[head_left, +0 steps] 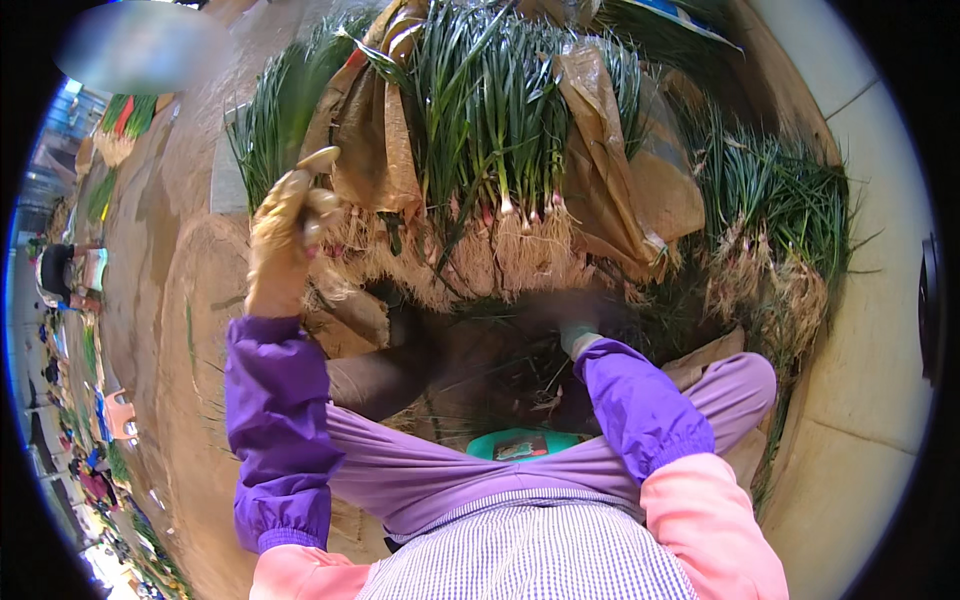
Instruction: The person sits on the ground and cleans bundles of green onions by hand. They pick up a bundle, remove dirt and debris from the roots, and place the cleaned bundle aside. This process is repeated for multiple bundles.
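In front of me lies a wide row of green scallions [495, 97], with leaves pointing away, pale pinkish bulbs, and shaggy roots toward me. My left hand [285, 232], in a tan glove, is raised at the row's left end beside the roots. Its fingers are partly curled, and blur hides whether they grip any stalks. Low before the row, my right hand [577, 326] shows a pale teal glove cuff; its fingers are lost in dark blur, close to loose leaves between my legs. Brown woven sacking [375, 142] is folded over part of the row.
Another scallion pile [765, 217] lies at the right beside a pale tiled ledge [847, 360]. Below me is a green seat [525, 444]. At far left stand a pink plastic stool [120, 415] and a bent-over person [67, 276] on the wet brown floor [150, 225].
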The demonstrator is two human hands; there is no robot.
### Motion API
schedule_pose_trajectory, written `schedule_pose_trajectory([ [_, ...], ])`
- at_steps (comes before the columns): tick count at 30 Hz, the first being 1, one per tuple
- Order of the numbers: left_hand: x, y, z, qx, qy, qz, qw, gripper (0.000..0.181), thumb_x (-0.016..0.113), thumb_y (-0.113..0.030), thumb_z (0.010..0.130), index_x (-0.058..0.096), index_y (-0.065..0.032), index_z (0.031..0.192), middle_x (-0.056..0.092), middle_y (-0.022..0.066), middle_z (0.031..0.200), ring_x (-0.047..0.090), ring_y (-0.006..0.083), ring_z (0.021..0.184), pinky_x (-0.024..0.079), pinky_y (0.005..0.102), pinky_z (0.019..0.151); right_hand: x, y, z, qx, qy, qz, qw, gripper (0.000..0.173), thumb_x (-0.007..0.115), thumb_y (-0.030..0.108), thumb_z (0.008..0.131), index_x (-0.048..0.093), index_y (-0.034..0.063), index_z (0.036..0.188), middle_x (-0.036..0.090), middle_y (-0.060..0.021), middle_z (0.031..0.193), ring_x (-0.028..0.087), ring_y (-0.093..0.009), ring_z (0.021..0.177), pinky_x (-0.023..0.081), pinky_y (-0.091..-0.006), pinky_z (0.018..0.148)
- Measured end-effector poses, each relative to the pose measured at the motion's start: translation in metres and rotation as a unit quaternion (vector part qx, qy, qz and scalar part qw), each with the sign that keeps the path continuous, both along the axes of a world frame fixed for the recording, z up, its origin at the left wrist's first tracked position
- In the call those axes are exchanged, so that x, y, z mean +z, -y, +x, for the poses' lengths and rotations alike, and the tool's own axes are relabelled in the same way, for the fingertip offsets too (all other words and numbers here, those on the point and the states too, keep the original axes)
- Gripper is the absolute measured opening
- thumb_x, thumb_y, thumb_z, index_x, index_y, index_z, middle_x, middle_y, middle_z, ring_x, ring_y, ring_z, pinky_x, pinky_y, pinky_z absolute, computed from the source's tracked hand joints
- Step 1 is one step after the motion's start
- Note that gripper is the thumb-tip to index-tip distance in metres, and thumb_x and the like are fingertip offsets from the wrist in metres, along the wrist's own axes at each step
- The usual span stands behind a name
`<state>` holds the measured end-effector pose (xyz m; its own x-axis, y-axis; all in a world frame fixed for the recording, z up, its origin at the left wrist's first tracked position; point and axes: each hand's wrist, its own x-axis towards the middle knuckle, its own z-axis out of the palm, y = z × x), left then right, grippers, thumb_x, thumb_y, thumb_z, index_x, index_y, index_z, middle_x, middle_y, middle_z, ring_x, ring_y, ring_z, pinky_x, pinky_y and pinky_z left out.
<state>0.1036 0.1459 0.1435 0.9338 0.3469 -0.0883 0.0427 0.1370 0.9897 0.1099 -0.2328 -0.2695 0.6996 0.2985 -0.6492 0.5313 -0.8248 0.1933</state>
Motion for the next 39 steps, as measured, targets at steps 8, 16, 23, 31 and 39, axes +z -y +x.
schedule_pose_trajectory([
  [8,-0.092,0.05,0.089,-0.015,-0.066,-0.077,0.995,0.027,0.052,-0.023,0.092,0.059,-0.0056,0.111,0.067,0.0069,0.082,0.06,0.0074,0.059,0.041,0.0149,0.047,0.116,0.05,0.028,-0.072,-0.282,-0.074,0.954,0.043,0.059,0.039,0.075,0.063,0.0148,0.11,0.056,-0.0094,0.121,0.053,-0.028,0.112,0.041,-0.0377,0.094],
  [16,-0.144,0.051,0.083,0.226,-0.116,0.36,0.898,0.047,0.067,-0.028,0.077,0.053,-0.0058,0.116,0.054,0.015,0.115,0.052,0.0278,0.105,0.04,0.0363,0.091,0.277,-0.026,0.089,-0.305,-0.027,0.399,0.864,0.07,0.054,0.048,0.079,0.039,0.0041,0.131,0.052,-0.0214,0.122,0.05,-0.032,0.114,0.039,-0.0379,0.095],
  [23,-0.139,0.037,0.077,0.067,-0.214,0.26,0.939,0.076,0.063,-0.05,0.077,0.044,0.0029,0.127,0.046,0.0218,0.127,0.046,0.0305,0.117,0.035,0.0371,0.099,0.243,-0.125,0.147,-0.385,0.054,0.395,0.832,0.097,0.053,0.063,0.077,0.018,-0.0034,0.139,0.033,-0.0266,0.137,0.038,-0.037,0.124,0.033,-0.0381,0.102],
  [31,-0.136,0.072,0.067,0.04,-0.18,0.263,0.947,0.078,0.058,-0.052,0.081,0.038,0.0053,0.13,0.045,0.0205,0.13,0.043,0.0277,0.121,0.032,0.0344,0.101,0.258,-0.155,0.111,-0.382,-0.022,0.471,0.795,0.114,0.067,0.057,0.067,0.006,-0.007,0.139,0.038,-0.0309,0.13,0.046,-0.038,0.117,0.04,-0.0379,0.095],
  [39,-0.138,0.087,0.087,0.108,-0.138,0.063,0.983,0.062,0.068,-0.035,0.079,0.046,0.0028,0.122,0.053,0.014,0.116,0.051,0.0226,0.105,0.041,0.0323,0.091,0.226,-0.152,0.145,-0.422,-0.102,0.648,0.626,0.117,0.076,0.047,0.059,0.008,-0.0033,0.139,0.055,-0.0241,0.115,0.058,-0.032,0.102,0.046,-0.0346,0.087],
])
